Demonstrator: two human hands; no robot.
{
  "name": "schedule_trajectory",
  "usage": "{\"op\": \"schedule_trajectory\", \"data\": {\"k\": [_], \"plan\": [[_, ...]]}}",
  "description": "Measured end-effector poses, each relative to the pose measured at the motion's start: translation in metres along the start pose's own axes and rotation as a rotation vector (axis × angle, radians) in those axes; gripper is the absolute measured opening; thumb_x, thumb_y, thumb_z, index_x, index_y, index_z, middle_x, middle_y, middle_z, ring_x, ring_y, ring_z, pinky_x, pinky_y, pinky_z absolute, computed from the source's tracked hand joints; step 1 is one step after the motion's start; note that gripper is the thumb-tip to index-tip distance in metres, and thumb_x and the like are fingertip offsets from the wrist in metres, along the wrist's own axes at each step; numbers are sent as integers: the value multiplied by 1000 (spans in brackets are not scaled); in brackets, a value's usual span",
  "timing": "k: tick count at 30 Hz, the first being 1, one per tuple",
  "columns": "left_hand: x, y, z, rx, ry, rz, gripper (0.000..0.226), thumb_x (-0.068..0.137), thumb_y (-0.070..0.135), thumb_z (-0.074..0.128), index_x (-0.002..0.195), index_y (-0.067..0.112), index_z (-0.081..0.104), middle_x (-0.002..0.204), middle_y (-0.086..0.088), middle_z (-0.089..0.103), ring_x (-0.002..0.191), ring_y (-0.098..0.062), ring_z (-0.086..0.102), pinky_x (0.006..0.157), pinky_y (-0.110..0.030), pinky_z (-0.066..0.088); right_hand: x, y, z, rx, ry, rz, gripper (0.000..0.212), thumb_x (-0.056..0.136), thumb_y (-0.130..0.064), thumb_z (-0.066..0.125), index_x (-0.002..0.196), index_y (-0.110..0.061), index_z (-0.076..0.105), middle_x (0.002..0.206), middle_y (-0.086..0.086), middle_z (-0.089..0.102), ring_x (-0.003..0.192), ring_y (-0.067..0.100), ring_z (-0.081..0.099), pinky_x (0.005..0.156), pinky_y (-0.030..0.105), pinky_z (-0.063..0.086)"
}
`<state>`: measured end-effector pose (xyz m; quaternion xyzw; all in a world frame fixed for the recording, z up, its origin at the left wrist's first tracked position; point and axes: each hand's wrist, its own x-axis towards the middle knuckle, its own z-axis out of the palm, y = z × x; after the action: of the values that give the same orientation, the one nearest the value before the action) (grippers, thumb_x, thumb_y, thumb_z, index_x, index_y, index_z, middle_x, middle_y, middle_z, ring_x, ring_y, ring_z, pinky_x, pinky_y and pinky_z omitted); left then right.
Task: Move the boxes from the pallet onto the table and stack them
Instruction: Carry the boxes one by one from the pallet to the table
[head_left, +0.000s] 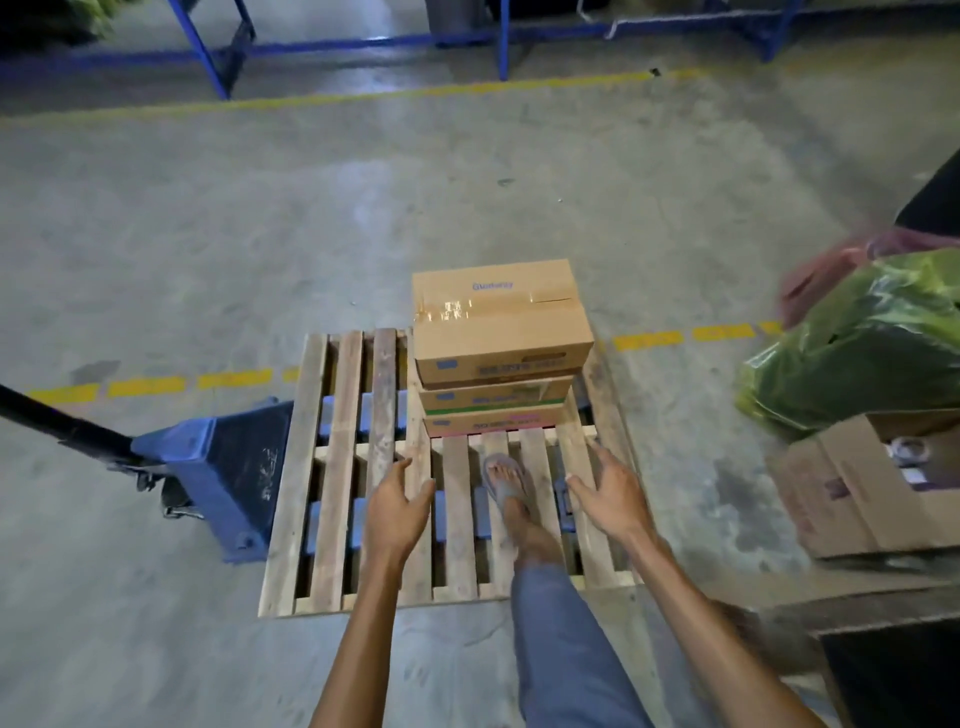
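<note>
Three cardboard boxes stand stacked at the far right of a wooden pallet (332, 467). The top box (498, 317) is brown, taped across its lid, with blue print. Under it sit a middle box (493, 397) and a bottom box (493, 421) with a pink band. My left hand (397, 506) and my right hand (613, 493) reach forward over the pallet, fingers spread, holding nothing, short of the stack. My foot in a sandal (506, 480) stands on the slats between them.
A blue pallet jack (223, 467) sits under the pallet's left side, its black handle running off left. At right lie an open cardboard box (872, 499) and a green plastic bag (857, 343). Blue rack legs (208, 57) stand at the back. A dark surface edge (893, 670) shows bottom right.
</note>
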<state>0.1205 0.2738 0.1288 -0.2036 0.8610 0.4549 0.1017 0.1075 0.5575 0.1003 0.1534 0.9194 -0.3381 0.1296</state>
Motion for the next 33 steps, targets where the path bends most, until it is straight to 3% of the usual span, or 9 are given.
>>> {"op": "schedule_trajectory", "data": {"k": [5,12,16,19,24,26,28,30,33], "plan": [[143,49,13,-1,-2,-90,54,95,26,66,145,13,51,142,-14,59,127,-30,58,98,-37,46,154,-36,-17,-9,12,28,68,94,-32,68,152,-8,42,153,13,48,140,31,47,111,35,38],[346,111,51,8,-39,-337,67,93,36,70,149,11,43,146,-13,55,132,-33,54,100,-34,41,372,-60,-16,-8,-31,237,78,92,-46,68,153,-9,38,138,23,59,126,40,56,101,42,48],[447,101,82,-18,-9,-491,91,89,44,74,158,11,26,160,-14,38,146,-33,39,118,-47,36,476,-51,3,26,9,328,87,88,-49,72,154,-5,34,150,22,48,138,40,44,111,44,39],[503,83,98,-4,35,-554,100,88,50,74,161,11,18,164,-14,32,149,-32,34,119,-44,32,535,-33,17,66,53,404,100,82,-60,73,156,-9,29,156,18,43,143,38,40,116,46,35],[571,39,131,-53,1,-610,103,83,62,73,161,19,21,161,-10,38,145,-28,41,116,-40,34,606,7,39,189,12,501,117,71,-77,70,159,-16,24,158,11,42,145,29,40,117,35,33],[587,29,138,-99,-34,-616,92,78,69,73,153,26,42,149,-3,55,134,-24,54,114,-40,40,618,17,47,241,-33,521,107,71,-76,72,155,-19,37,148,5,55,138,23,50,113,31,40],[595,22,142,-167,-35,-617,85,62,79,78,131,30,66,124,5,73,115,-15,68,107,-42,50,621,24,55,290,-37,515,75,74,-69,75,131,-22,63,120,-5,69,121,16,63,98,23,46],[596,11,142,-242,2,-633,85,52,80,84,119,29,73,113,7,77,108,-12,71,102,-40,54,616,23,55,325,-33,482,52,78,-65,75,114,-28,69,107,-10,69,110,11,65,89,17,44],[580,25,135,-261,36,-635,81,52,74,87,116,27,73,110,7,77,106,-13,72,98,-38,56,595,21,48,376,-4,463,46,79,-65,74,109,-31,68,104,-12,70,105,9,65,89,18,46]]}}
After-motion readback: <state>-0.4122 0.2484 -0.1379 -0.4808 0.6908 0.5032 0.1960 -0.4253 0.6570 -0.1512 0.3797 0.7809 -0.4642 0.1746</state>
